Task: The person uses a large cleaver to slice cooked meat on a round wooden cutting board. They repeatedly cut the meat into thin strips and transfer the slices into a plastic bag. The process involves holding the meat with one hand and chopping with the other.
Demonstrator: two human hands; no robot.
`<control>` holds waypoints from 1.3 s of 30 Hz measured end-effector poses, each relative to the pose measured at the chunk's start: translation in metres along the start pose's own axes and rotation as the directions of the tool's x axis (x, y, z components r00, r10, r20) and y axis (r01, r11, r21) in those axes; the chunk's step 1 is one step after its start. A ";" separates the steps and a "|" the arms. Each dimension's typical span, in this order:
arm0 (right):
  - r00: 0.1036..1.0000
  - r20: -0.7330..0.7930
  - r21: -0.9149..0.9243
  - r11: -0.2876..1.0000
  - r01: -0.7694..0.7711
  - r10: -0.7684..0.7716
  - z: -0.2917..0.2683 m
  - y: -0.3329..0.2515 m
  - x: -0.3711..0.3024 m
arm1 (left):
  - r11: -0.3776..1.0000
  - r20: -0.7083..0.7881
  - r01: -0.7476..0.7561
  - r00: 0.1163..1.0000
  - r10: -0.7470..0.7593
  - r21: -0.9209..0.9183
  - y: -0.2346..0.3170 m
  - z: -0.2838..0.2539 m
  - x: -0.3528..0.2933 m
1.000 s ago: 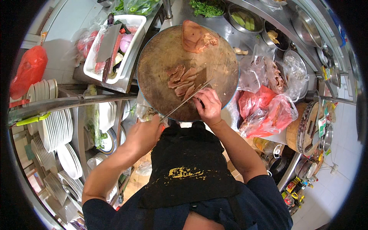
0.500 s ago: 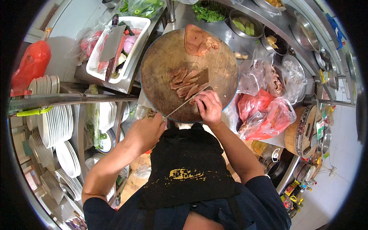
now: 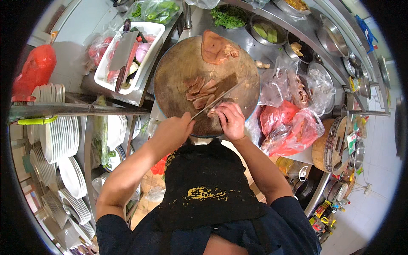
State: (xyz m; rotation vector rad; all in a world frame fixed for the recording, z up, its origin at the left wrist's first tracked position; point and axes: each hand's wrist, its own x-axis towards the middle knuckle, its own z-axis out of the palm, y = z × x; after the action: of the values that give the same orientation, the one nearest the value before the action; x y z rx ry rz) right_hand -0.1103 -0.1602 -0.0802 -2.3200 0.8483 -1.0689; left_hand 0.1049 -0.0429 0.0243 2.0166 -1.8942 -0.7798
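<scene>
My left hand point(image 3: 176, 129) is closed round the handle of a kitchen knife point(image 3: 217, 100), whose blade points up and to the right across a round wooden chopping board point(image 3: 176, 63). Close to the blade's near side, the bent fingers of my right hand point(image 3: 230, 121) press on a small piece of meat point(image 3: 211, 112), mostly hidden under the fingertips. Beyond the blade lies a loose pile of brown meat slices point(image 3: 199, 90). A larger, uncut-looking piece of cooked meat point(image 3: 216, 47) rests at the board's far edge.
Left of the board, a cleaver point(image 3: 124, 53) lies across a white tub point(image 3: 158, 36) of vegetables. Plastic bags, some red point(image 3: 293, 129), crowd the right side. Metal bowls point(image 3: 268, 30) stand at the back. Stacked white plates point(image 3: 61, 138) fill the left shelves.
My left hand has shifted up and right, and the knife has slid farther across the board. My right hand stays on the meat by the blade.
</scene>
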 end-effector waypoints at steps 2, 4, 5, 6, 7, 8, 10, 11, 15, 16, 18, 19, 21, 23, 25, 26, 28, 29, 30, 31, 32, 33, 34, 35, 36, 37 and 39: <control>1.000 -0.012 -0.003 1.000 0.019 -0.019 0.001 0.001 -0.002 | 0.996 0.110 0.071 0.991 -0.077 0.051 0.009 -0.022 -0.022; 1.000 -0.019 0.003 1.000 0.024 -0.024 0.002 0.002 -0.003 | 0.989 0.178 0.134 0.973 -0.144 0.067 0.017 -0.035 -0.040; 1.000 -0.020 0.009 1.000 0.021 -0.021 0.003 0.003 -0.004 | 0.985 0.195 0.147 0.968 -0.161 0.085 0.018 -0.036 -0.043; 1.000 -0.022 0.014 1.000 0.016 -0.016 0.004 0.004 -0.005 | 0.982 0.212 0.159 0.961 -0.177 0.103 0.019 -0.037 -0.045; 1.000 -0.021 0.019 1.000 0.014 -0.014 0.004 0.003 -0.005 | 0.977 0.221 0.175 0.955 -0.198 0.119 0.021 -0.037 -0.046; 1.000 -0.021 0.022 1.000 0.011 -0.010 0.004 0.003 -0.005 | 0.981 0.192 0.169 0.964 -0.184 0.092 0.020 -0.031 -0.044; 1.000 -0.023 0.024 1.000 0.008 -0.008 0.003 0.003 -0.005 | 0.988 0.127 0.151 0.980 -0.155 0.040 0.016 -0.004 -0.034; 1.000 -0.027 0.025 1.000 0.014 -0.014 0.004 0.002 -0.005 | 0.991 0.090 0.133 0.987 -0.135 0.027 0.015 0.007 -0.027; 0.999 -0.029 0.009 0.999 0.041 -0.040 0.004 0.004 -0.005 | 0.997 -0.013 0.076 0.997 -0.076 0.003 0.014 0.031 -0.002; 1.000 -0.023 -0.005 1.000 0.007 -0.007 0.006 0.004 -0.007 | 0.997 -0.033 0.076 0.997 -0.076 0.011 0.011 0.033 0.001; 1.000 -0.016 -0.006 1.000 0.013 -0.013 0.005 0.007 -0.008 | 1.000 -0.067 0.018 0.998 -0.019 -0.006 0.001 0.032 0.003; 1.000 -0.013 0.002 1.000 0.015 -0.015 0.005 0.007 -0.009 | 1.000 -0.030 0.000 1.000 0.000 0.002 0.003 0.021 0.000; 1.000 0.002 0.013 1.000 0.016 -0.016 0.003 0.007 -0.007 | 1.000 0.036 -0.019 0.999 0.019 0.014 0.010 -0.002 -0.009; 1.000 0.011 0.020 1.000 0.006 -0.007 0.003 0.008 -0.011 | 1.000 0.070 0.020 0.997 -0.021 0.011 0.016 -0.015 -0.026; 1.000 0.016 0.022 1.000 0.008 -0.009 0.005 0.009 -0.013 | 0.997 0.092 0.074 0.993 -0.075 0.009 0.017 -0.018 -0.035; 1.000 0.021 0.023 1.000 0.012 -0.012 0.005 0.009 -0.013 | 0.997 0.089 0.081 0.993 -0.081 -0.003 0.015 -0.013 -0.035; 1.000 0.025 0.028 0.999 0.015 -0.016 0.007 0.009 -0.012 | 0.995 0.084 0.094 0.992 -0.092 -0.026 0.009 0.010 -0.025; 0.999 0.034 0.025 0.999 0.022 -0.023 0.007 0.008 -0.012 | 0.998 0.015 0.048 0.999 -0.048 -0.032 0.008 0.020 -0.018; 0.999 0.035 0.021 0.999 0.029 -0.029 0.007 0.005 -0.010 | 0.998 -0.021 0.045 0.999 -0.045 -0.035 0.007 0.027 -0.012; 0.999 0.035 0.009 0.999 0.034 -0.034 0.005 0.005 -0.010 | 0.998 -0.058 0.034 0.998 -0.037 -0.044 0.010 0.034 -0.005; 0.999 0.030 -0.001 0.999 0.037 -0.037 0.004 0.005 -0.009 | 0.998 -0.095 0.025 0.995 -0.030 -0.053 0.010 0.038 -0.002; 0.999 0.035 -0.008 0.999 0.031 -0.031 0.003 0.003 -0.007 | 0.997 -0.070 0.054 0.996 -0.058 -0.051 0.005 0.038 0.004; 1.000 0.025 -0.014 1.000 0.013 -0.013 0.002 0.002 -0.006 | 0.986 -0.118 0.017 0.992 -0.037 -0.166 -0.005 0.040 0.009; 1.000 0.013 -0.018 1.000 -0.007 0.007 0.000 0.002 -0.005 | 0.961 -0.160 -0.027 0.987 -0.018 -0.275 -0.018 0.041 0.010; 0.999 -0.011 -0.013 0.999 -0.040 0.040 0.004 0.004 -0.006 | 0.923 -0.203 -0.074 0.979 -0.004 -0.378 -0.030 0.042 0.008; 0.996 -0.036 -0.015 0.996 -0.086 0.086 0.006 0.005 -0.008 | 0.775 -0.127 0.047 0.979 -0.162 -0.631 -0.029 0.039 0.001; 0.979 -0.090 -0.012 0.983 -0.183 0.181 0.009 0.006 -0.011 | 0.324 0.193 0.305 0.923 -0.334 -0.895 -0.028 0.016 -0.021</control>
State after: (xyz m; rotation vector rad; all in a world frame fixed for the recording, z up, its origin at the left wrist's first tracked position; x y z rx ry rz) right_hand -0.1111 -0.1562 -0.0949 -2.1754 1.0872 -1.0945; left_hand 0.1195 -0.0165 0.0002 1.5485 -0.6097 -1.4691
